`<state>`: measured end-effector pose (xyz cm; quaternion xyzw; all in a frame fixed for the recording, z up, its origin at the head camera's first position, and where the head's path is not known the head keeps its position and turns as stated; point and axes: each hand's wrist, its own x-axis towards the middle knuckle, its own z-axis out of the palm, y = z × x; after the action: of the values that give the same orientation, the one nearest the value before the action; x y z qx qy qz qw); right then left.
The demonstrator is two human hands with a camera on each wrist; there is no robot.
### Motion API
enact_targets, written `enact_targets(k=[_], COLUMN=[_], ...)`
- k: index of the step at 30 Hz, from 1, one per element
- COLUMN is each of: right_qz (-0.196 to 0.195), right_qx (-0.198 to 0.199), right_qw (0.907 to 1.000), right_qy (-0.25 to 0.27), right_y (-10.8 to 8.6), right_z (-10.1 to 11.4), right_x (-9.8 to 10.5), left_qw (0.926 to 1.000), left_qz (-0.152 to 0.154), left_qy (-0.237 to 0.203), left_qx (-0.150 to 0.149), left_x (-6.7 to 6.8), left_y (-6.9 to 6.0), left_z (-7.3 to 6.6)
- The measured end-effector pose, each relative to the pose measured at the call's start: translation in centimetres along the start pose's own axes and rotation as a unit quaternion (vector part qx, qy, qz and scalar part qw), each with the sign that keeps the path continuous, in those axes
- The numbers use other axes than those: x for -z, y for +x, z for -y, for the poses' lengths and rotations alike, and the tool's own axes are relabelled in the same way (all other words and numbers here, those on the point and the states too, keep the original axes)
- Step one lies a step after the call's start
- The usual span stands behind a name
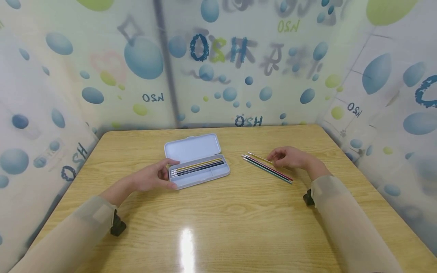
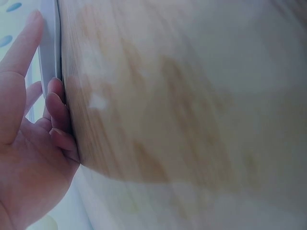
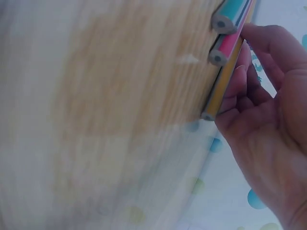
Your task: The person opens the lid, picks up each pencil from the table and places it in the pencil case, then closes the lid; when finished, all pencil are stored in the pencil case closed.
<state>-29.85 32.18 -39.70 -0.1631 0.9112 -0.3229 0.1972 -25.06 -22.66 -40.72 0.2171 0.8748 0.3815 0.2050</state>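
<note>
A pale blue pencil case (image 1: 201,182) lies with its lid (image 1: 192,148) raised at the back. Yellow and dark pencils (image 1: 198,168) lie side by side inside it, eraser ends to the left. My left hand (image 1: 150,177) holds the case's left end, thumb at the front edge and fingers at the back. Right of the case, my right hand (image 1: 291,157) pinches a yellow pencil (image 3: 221,93) low over the table. Beside that one are a pink pencil (image 3: 226,50) and a green pencil (image 3: 229,14); a dark one shows among them in the head view.
The wood-grain table (image 1: 218,220) carries the case and the loose pencils. Patterned curtain walls (image 1: 225,76) stand at the back and both sides. A dark wrist mount (image 1: 118,226) sits under the left sleeve, another (image 1: 308,198) under the right.
</note>
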Motion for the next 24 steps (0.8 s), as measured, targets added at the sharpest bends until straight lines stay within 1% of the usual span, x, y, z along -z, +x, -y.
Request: enact_targets(k=[3,8,12,17,21,24], right_qz=[-0.012,-0.026,-0.028,-0.039,-0.068,-0.092], right_qx=[-0.003,-0.016,-0.022,-0.026,-0.007,0.021], right_qw=[0.9996,0.9976,0.9962,0.9954,0.9947,0.9935], right_qy=[-0.024,-0.063,-0.079,-0.083,-0.076,-0.062], right_y=[0.1,0.1,0.1,0.1,0.1,-0.1], right_z=[0.0,0.6,1.1,1.1,0.5,0.2], right_x=[-0.1,-0.3,-0.3,-0.3,-0.1,0.0], left_qw=[1.0000,1.0000,1.0000,1.0000,0.9999,0.9999], left_qz=[0.001,-0.001,-0.002,-0.003,-0.004,-0.003], left_qy=[0.002,0.004,0.005,0.008,0.009,0.009], left_qx=[0.002,0.001,0.002,0.002,0.005,0.007], left_x=[0.0,-0.1,-0.1,-0.1,0.0,0.0], left_y=[0.0,0.0,0.0,0.1,0.0,0.0], left_z=[0.0,0.1,0.1,0.2,0.3,0.3])
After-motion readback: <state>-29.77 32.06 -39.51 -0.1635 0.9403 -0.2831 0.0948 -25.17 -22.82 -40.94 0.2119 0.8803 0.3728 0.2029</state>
